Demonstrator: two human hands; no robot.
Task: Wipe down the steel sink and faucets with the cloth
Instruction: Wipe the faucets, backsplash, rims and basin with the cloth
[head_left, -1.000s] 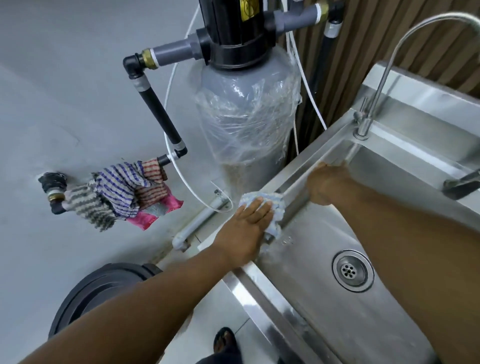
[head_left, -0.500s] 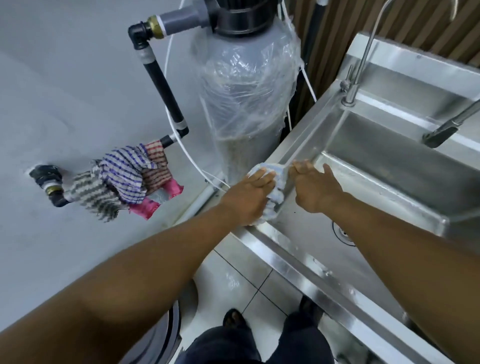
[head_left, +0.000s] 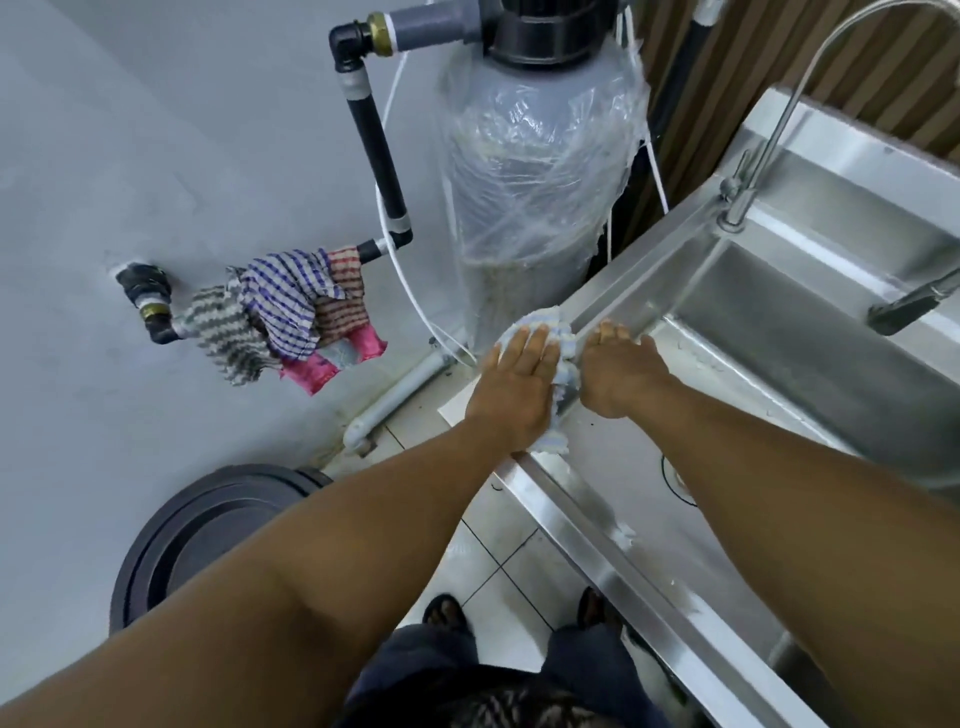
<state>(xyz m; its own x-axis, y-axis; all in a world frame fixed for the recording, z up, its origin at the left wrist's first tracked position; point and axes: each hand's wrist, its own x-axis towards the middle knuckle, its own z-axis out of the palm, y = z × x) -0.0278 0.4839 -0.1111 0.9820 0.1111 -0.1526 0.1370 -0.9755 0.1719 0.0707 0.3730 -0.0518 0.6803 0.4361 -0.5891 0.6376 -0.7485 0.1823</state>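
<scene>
The steel sink (head_left: 639, 260) fills the right side of the head view. A pale blue-and-white cloth (head_left: 543, 318) lies over its left rim near the front corner. My left hand (head_left: 519, 379) presses flat on the cloth with straight fingers. My right hand (head_left: 618, 374) rests just inside the rim, right beside the cloth and touching its edge. A tall gooseneck faucet (head_left: 769, 140) stands at the sink's back left corner. A second, darker faucet (head_left: 914, 306) juts in from the right. My right forearm hides most of the drain (head_left: 672, 478).
A grey filter tank wrapped in plastic (head_left: 540, 156) stands against the sink's left side. Several checked cloths (head_left: 291, 312) hang on a black pipe at the wall. A dark round bin (head_left: 208, 530) sits on the floor at lower left. My feet (head_left: 441, 613) stand on white tiles.
My right hand has come back along the rim from near the gooseneck faucet to right beside the cloth. My left hand stays flat on the cloth.
</scene>
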